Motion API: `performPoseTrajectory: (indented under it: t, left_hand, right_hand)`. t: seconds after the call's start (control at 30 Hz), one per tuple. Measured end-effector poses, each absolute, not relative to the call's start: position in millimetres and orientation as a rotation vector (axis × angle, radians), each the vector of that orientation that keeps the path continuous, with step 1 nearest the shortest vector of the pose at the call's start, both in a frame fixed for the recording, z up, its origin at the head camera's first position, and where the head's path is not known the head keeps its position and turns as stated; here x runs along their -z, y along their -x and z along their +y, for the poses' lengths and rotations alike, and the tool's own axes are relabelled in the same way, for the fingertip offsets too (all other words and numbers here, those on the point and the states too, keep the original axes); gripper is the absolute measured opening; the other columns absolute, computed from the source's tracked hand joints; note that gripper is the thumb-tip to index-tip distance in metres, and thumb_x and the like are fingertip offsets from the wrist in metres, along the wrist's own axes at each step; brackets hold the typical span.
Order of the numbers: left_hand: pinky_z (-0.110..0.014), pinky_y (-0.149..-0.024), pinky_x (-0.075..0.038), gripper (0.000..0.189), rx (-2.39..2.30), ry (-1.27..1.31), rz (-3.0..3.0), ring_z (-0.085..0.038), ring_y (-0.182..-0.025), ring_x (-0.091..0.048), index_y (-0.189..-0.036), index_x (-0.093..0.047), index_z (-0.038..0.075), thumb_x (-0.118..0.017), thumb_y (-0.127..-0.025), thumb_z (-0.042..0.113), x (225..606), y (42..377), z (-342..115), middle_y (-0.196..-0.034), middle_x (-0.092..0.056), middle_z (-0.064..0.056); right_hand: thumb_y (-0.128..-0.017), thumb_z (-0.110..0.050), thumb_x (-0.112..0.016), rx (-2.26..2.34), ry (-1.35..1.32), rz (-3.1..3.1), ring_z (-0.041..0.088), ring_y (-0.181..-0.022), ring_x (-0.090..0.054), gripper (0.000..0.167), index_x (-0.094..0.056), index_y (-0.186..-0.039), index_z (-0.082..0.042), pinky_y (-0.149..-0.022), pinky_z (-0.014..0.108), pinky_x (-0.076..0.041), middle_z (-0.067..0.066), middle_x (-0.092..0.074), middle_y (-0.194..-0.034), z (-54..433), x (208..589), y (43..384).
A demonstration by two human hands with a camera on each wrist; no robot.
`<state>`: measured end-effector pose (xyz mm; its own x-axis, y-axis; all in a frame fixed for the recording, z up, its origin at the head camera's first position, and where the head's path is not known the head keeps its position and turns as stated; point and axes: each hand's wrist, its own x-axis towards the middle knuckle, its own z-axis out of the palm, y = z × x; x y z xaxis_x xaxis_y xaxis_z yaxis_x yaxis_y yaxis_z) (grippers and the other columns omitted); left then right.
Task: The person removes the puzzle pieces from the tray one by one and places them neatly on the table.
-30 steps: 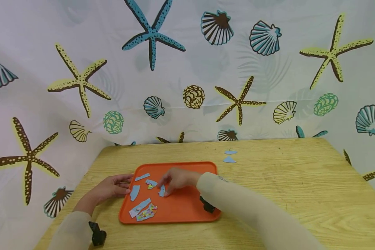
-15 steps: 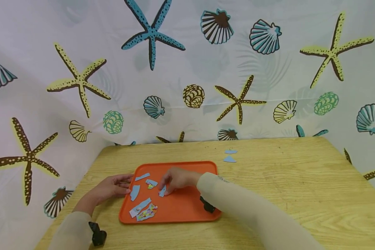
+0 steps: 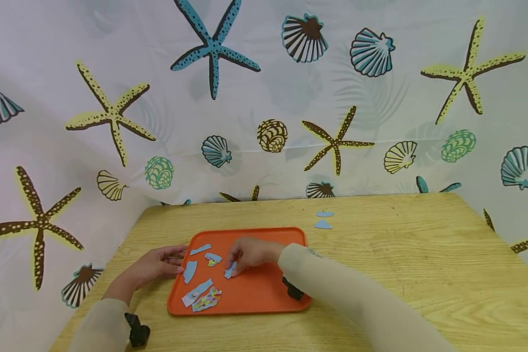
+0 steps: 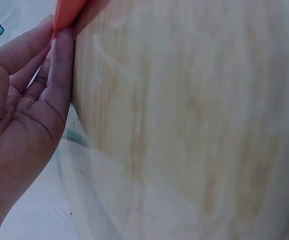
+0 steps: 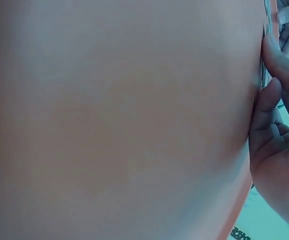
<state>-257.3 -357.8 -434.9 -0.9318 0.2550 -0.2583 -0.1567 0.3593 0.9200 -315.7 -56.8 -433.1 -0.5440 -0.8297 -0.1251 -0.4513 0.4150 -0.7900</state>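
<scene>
An orange tray [image 3: 268, 293] lies on the wooden table, with several light-blue cut paper pieces on its left half. At its left rim my left hand [image 3: 158, 264] holds the edge between thumb and fingers; the left wrist view shows the fingertips [image 4: 62, 40] at the rim. Over the middle of the tray my right hand [image 3: 251, 253] pinches a small blue paper piece [image 3: 230, 271], partly hidden by its fingers. Left of it lies a blue piece with a colourful print [image 3: 212, 259]. Nearer the front are a large multicoloured piece [image 3: 207, 299] and a blue strip [image 3: 197, 292].
Two more blue paper pieces lie on the table [image 3: 400, 259] behind the tray's right corner, a triangular piece [image 3: 323, 224] and a narrow piece [image 3: 324, 214]. A white curtain [image 3: 246, 186] printed with starfish and shells hangs around the back and sides.
My right hand has shifted slightly to the right, turning the small blue paper piece a little with its fingers. The left hand and the tray stay where they were.
</scene>
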Motion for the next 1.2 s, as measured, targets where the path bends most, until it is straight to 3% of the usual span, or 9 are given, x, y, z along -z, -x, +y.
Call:
performPoseTrajectory:
  t: [0.33, 0.9, 1.2]
  left_hand:
    - [-0.038, -0.087, -0.053, 0.070, -1.603, -0.086, 2.259, -0.024, -0.109, -0.058, -0.149, -0.032, -0.005, -0.069, -0.090, 0.004, 437, 259, -360, -0.137, -0.049, -0.023]
    - [-0.038, -0.087, -0.054, 0.069, -1.606, -0.105, 2.251, -0.024, -0.108, -0.059, -0.148, -0.031, -0.006, -0.068, -0.090, 0.003, 437, 258, -360, -0.136, -0.049, -0.023]
    - [-0.038, -0.087, -0.053, 0.071, -1.599, -0.101, 2.248, -0.024, -0.109, -0.058, -0.149, -0.031, -0.005, -0.069, -0.090, 0.004, 436, 259, -359, -0.137, -0.048, -0.023]
  right_hand:
    - [-0.083, -0.007, -0.077, 1.019, 1.026, 2.183, 0.010, -0.069, -0.050, 0.009, -0.074, -0.091, -0.012, -0.061, 0.021, -0.043, -0.003, -0.066, -0.081, -53, 431, 314]
    - [-0.085, -0.007, -0.076, 1.168, 1.017, 2.123, 0.012, -0.074, -0.058, 0.011, -0.074, -0.096, -0.008, -0.067, 0.023, -0.049, 0.000, -0.070, -0.089, -38, 421, 313]
    - [-0.086, -0.009, -0.075, 1.203, 1.020, 2.215, 0.019, -0.081, -0.062, 0.012, -0.074, -0.098, -0.012, -0.070, 0.026, -0.051, -0.003, -0.068, -0.092, -16, 405, 319]
